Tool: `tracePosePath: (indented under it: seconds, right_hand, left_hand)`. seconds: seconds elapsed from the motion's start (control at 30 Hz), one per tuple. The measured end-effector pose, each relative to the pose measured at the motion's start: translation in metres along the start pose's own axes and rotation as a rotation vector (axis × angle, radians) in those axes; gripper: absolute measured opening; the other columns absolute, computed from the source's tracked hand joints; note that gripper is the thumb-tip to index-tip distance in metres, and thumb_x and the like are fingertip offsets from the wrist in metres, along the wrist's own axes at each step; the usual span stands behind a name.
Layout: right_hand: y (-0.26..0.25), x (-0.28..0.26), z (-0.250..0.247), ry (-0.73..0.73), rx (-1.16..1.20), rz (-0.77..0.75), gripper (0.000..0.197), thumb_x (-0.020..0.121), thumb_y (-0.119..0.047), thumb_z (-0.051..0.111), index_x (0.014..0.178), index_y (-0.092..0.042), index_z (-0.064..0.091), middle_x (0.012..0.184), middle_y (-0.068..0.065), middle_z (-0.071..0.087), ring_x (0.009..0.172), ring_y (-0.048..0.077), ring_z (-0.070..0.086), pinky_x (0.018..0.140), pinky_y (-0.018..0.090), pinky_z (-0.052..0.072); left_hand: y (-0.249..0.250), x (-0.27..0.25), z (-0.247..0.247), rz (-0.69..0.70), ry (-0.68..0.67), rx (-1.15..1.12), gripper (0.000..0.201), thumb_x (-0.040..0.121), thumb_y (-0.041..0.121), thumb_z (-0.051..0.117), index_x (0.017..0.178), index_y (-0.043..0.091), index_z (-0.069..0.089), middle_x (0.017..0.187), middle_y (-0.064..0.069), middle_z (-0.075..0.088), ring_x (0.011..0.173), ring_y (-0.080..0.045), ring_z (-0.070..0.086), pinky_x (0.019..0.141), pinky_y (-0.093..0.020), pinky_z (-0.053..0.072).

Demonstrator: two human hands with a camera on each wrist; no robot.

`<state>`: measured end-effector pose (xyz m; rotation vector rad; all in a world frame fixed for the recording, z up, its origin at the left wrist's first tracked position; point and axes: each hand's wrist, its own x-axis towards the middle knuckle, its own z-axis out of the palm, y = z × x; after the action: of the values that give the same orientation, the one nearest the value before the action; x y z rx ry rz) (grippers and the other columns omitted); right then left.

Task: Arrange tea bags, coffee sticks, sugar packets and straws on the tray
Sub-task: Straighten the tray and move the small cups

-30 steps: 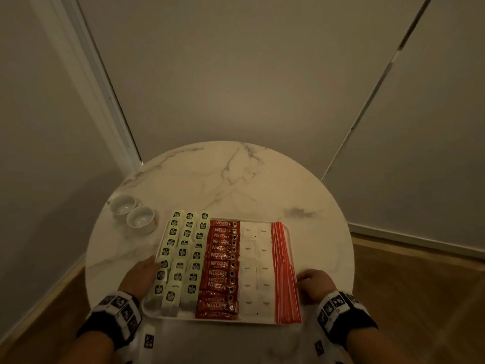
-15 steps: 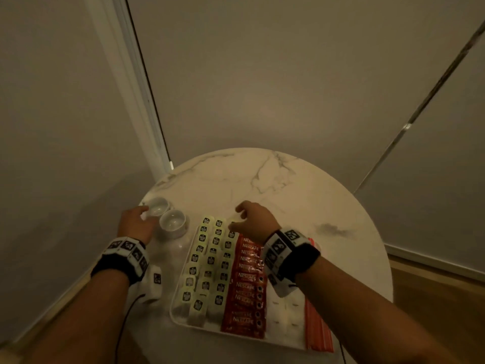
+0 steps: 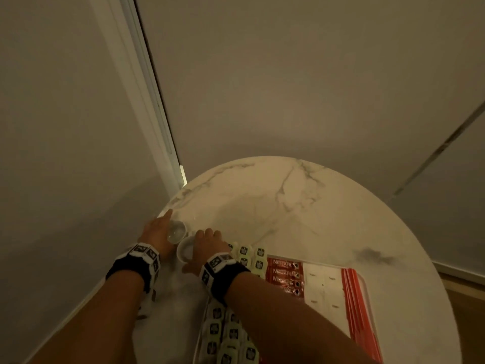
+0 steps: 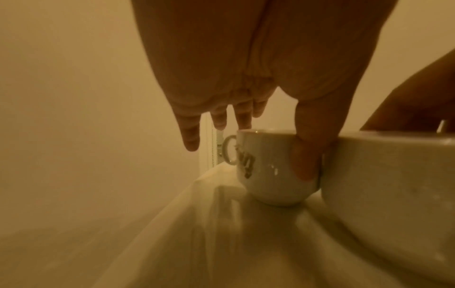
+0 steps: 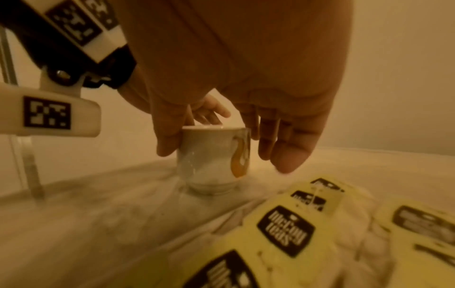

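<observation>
The white tray (image 3: 367, 285) holds rows of yellow tea bags (image 3: 244, 252), red coffee sticks (image 3: 284, 274), white sugar packets (image 3: 322, 287) and red straws (image 3: 354, 306). Both hands are off the tray at two white cups to its left. My left hand (image 3: 164, 232) hovers over the far cup (image 3: 177, 231); its thumb (image 4: 305, 155) presses the cup's side (image 4: 265, 171) and its fingers hang straight past the rim. My right hand (image 3: 202, 248) grips the near cup (image 5: 209, 155), thumb on one side and fingers by the handle. Tea bags (image 5: 285, 230) lie just beside it.
The round marble table (image 3: 288, 206) stands in a corner, with walls close behind and to the left. Both cups sit near the table's left edge and touch each other. My right forearm crosses over the tray's left part and hides some tea bags.
Both hands left the tray's near corners and went to the two cups at the back left. The right hand crossed over the tea bags to the near cup. The view swung left.
</observation>
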<state>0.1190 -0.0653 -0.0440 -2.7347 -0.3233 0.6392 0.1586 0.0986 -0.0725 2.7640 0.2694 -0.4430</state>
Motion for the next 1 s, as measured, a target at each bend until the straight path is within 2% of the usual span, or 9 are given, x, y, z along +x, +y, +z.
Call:
tracePosePath:
  seconds: [0.07, 0.17, 0.27, 0.37, 0.47, 0.5, 0.6, 0.8, 1.0]
  right_hand:
    - [-0.003, 0.01, 0.002, -0.006, -0.006, -0.004, 0.087, 0.07, -0.052, 0.078, 0.134, -0.012, 0.037, 0.13, 0.009, 0.042, 0.122, 0.031, 0.039, 0.096, 0.047, 0.043]
    - [-0.002, 0.015, 0.001, -0.024, 0.061, -0.026, 0.083, 0.071, -0.046, 0.079, 0.133, -0.012, 0.036, 0.13, 0.009, 0.041, 0.121, 0.032, 0.04, 0.097, 0.046, 0.044]
    - [0.011, 0.011, -0.016, 0.002, 0.155, -0.044, 0.077, 0.073, -0.04, 0.078, 0.132, -0.012, 0.036, 0.129, 0.009, 0.041, 0.117, 0.033, 0.041, 0.098, 0.046, 0.043]
    - [0.04, 0.009, -0.05, 0.059, 0.251, -0.041, 0.074, 0.07, -0.033, 0.08, 0.13, -0.015, 0.04, 0.128, 0.008, 0.044, 0.113, 0.035, 0.046, 0.097, 0.042, 0.043]
    - [0.084, 0.007, -0.089, 0.055, 0.33, -0.007, 0.079, 0.067, -0.021, 0.083, 0.134, -0.019, 0.04, 0.131, 0.006, 0.044, 0.116, 0.032, 0.05, 0.093, 0.038, 0.046]
    - [0.101, 0.005, -0.1, 0.049, 0.315, 0.007, 0.081, 0.066, -0.018, 0.083, 0.135, -0.02, 0.04, 0.131, 0.006, 0.044, 0.116, 0.031, 0.05, 0.093, 0.038, 0.046]
    - [0.151, -0.007, -0.123, 0.048, 0.205, 0.062, 0.081, 0.067, -0.014, 0.082, 0.136, -0.021, 0.04, 0.131, 0.006, 0.044, 0.116, 0.031, 0.051, 0.091, 0.039, 0.047]
    - [0.216, -0.028, -0.124, -0.003, 0.05, 0.146, 0.079, 0.069, -0.011, 0.08, 0.136, -0.024, 0.039, 0.131, 0.004, 0.043, 0.114, 0.032, 0.054, 0.088, 0.038, 0.047]
    - [0.241, -0.041, -0.101, -0.048, 0.006, 0.173, 0.076, 0.072, -0.012, 0.078, 0.136, -0.024, 0.039, 0.131, 0.004, 0.042, 0.112, 0.03, 0.054, 0.091, 0.038, 0.05]
  left_hand:
    - [-0.002, 0.005, 0.004, 0.013, -0.032, 0.017, 0.091, 0.073, 0.044, 0.072, 0.148, 0.025, 0.023, 0.149, -0.01, 0.037, 0.134, -0.033, 0.036, 0.109, -0.042, 0.034]
    - [-0.003, 0.003, 0.003, 0.027, 0.014, -0.007, 0.076, 0.066, 0.043, 0.077, 0.132, 0.028, 0.043, 0.137, -0.007, 0.049, 0.123, -0.032, 0.047, 0.101, -0.042, 0.041]
    - [0.004, 0.0, -0.008, -0.037, -0.008, -0.021, 0.088, 0.051, 0.051, 0.083, 0.128, 0.03, 0.044, 0.135, -0.004, 0.046, 0.125, -0.032, 0.044, 0.102, -0.053, 0.037]
    - [0.025, 0.003, -0.018, 0.023, 0.018, -0.035, 0.093, 0.045, 0.046, 0.088, 0.125, 0.024, 0.045, 0.132, -0.007, 0.049, 0.121, -0.032, 0.047, 0.101, -0.05, 0.041]
    - [0.072, 0.006, -0.026, 0.086, 0.033, -0.047, 0.102, 0.038, 0.063, 0.078, 0.126, 0.029, 0.04, 0.136, -0.003, 0.045, 0.122, -0.029, 0.047, 0.103, -0.059, 0.036]
    - [0.091, 0.006, -0.027, 0.108, 0.041, -0.038, 0.101, 0.04, 0.066, 0.075, 0.127, 0.031, 0.037, 0.138, 0.001, 0.042, 0.125, -0.028, 0.045, 0.105, -0.063, 0.029]
    - [0.159, 0.0, -0.026, 0.162, 0.019, 0.002, 0.089, 0.057, 0.058, 0.077, 0.131, 0.031, 0.035, 0.139, 0.007, 0.038, 0.13, -0.026, 0.039, 0.107, -0.07, 0.012]
    - [0.24, -0.012, 0.013, 0.269, -0.15, 0.122, 0.082, 0.062, 0.052, 0.076, 0.128, 0.026, 0.035, 0.133, 0.005, 0.039, 0.126, -0.024, 0.042, 0.103, -0.076, 0.006]
    - [0.255, -0.023, 0.052, 0.311, -0.233, 0.194, 0.075, 0.068, 0.048, 0.072, 0.128, 0.025, 0.033, 0.132, 0.002, 0.038, 0.129, -0.027, 0.037, 0.1, -0.079, 0.0]
